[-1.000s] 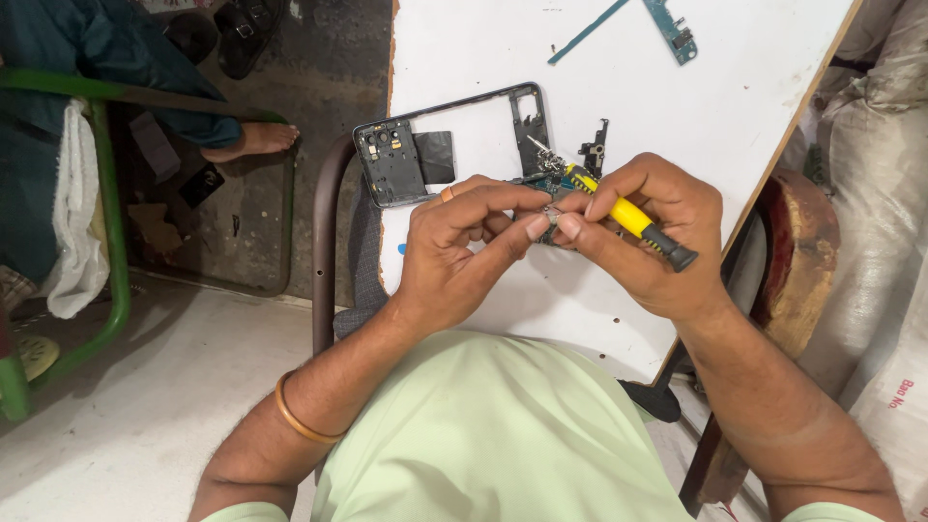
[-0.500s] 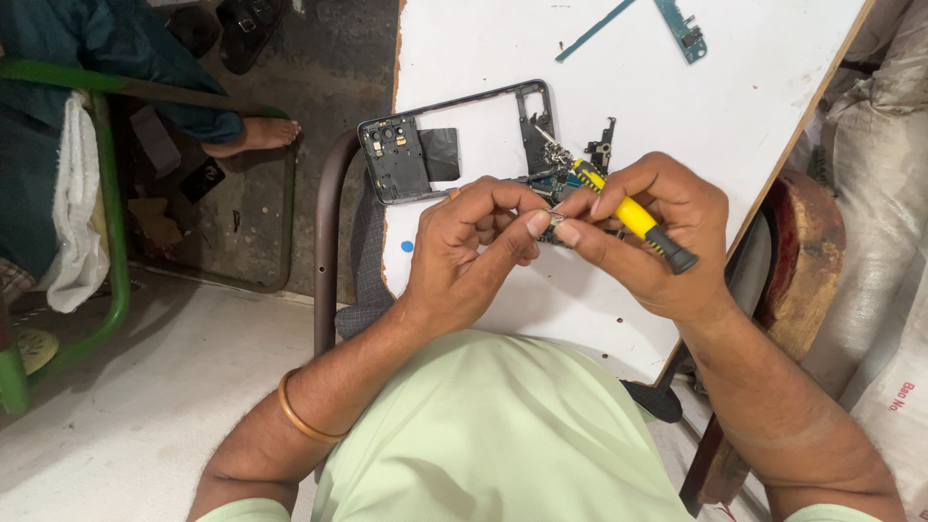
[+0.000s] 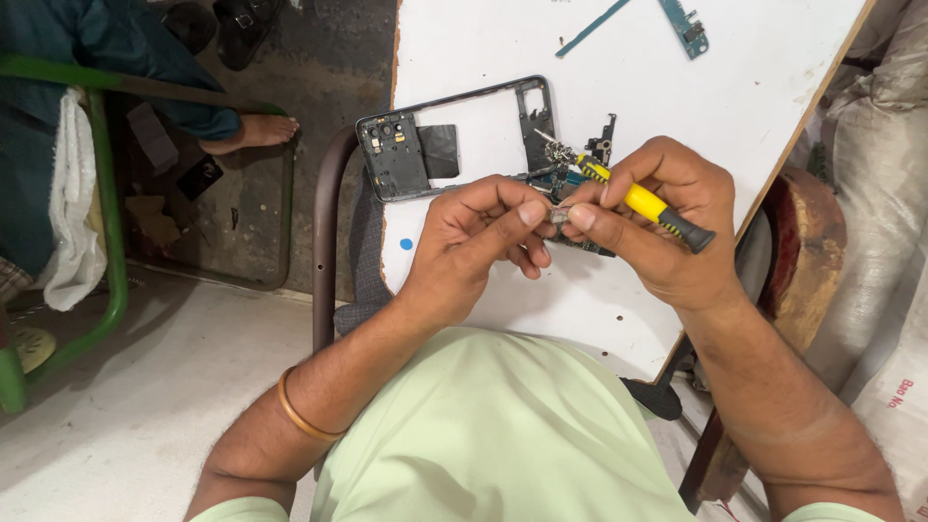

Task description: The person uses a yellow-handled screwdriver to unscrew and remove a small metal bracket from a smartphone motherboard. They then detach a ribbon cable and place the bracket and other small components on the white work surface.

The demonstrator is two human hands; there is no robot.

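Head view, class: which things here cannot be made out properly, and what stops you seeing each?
- Small grey part: pinched between fingertips of the left hand and right hand; too small to identify.
- Circuit board: mostly hidden under both hands.
- Screwdriver: its yellow handle partly wrapped by the right hand.
- Blue-green strip: cut off by the top edge.
- Seated person: cut off by the left and top edges.

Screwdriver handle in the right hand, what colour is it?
Yellow with a black end, on the screwdriver; head view.

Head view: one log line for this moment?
left hand: pinches small part | right hand: same part, yellow screwdriver | phone frame: on table
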